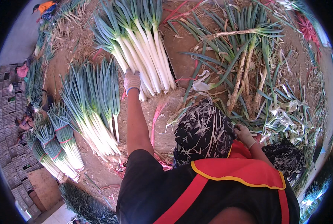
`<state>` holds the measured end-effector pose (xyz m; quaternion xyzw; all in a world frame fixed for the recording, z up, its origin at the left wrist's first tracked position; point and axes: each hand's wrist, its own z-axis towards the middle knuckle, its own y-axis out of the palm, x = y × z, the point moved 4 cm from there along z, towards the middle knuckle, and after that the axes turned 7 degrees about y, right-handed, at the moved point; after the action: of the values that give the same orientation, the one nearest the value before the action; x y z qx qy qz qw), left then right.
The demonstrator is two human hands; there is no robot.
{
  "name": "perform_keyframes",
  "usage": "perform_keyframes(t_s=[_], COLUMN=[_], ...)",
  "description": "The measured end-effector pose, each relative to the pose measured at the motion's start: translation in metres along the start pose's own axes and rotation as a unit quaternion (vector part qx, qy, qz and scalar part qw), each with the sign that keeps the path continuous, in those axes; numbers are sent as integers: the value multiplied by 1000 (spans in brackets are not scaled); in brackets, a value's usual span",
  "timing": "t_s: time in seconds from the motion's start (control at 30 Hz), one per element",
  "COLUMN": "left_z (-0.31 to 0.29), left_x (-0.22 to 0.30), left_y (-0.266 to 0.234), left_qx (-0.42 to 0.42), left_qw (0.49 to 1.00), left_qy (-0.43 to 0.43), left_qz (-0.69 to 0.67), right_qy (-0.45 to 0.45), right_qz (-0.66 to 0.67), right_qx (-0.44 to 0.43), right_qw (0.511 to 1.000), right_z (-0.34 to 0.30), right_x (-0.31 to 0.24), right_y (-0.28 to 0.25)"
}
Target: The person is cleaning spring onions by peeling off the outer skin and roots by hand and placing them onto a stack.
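My left hand (132,81), in a pale knit glove, reaches forward to the near left edge of a loose pile of long green onions (146,56). Its fingers are closed around the lower white part of the outermost stalk. The pile's white shanks and roots point toward me, with the leaves spreading away. My right hand (244,135), with a pale band at the wrist, is by my bent knee in patterned black trousers (202,132). The right fingers are curled and partly hidden; what they hold, if anything, does not show.
Left lies another row of green onions (93,108), then several bundles tied with red bands (64,141). Trimmed leaves and discarded stalks (248,71) cover the ground at right. Red plastic strips (157,119) lie before me. Stacked crates (10,112) and other people are far left.
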<state>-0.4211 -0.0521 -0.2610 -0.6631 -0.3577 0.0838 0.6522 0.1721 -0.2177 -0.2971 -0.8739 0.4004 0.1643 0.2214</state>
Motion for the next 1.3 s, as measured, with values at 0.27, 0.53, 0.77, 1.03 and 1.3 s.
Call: perform_keyframes(t_s=[0.27,0.53,0.77,1.03,1.3], left_z=[11,51,-40,-189,-162], left_x=[-25,-59,-17,-173,4], left_y=[3,34,-21,114,120], left_qx=[28,-108,71,-72,-292], left_qw=[996,917,993,969,931], left_qy=[-14,148,-22,-5,134], left_qz=[-83,355,-87,-238,174], right_qy=[-38,-144,-89,-16,101], right_qz=[-28,-157,-433,-224,-193], right_qx=[21,86,417,580,419], right_qw=[999,973,794,783,882], right_z=[0,25,40,41,197], right_x=[4,23,50,5,54], right_y=[-3,-12,-152,-225,-199])
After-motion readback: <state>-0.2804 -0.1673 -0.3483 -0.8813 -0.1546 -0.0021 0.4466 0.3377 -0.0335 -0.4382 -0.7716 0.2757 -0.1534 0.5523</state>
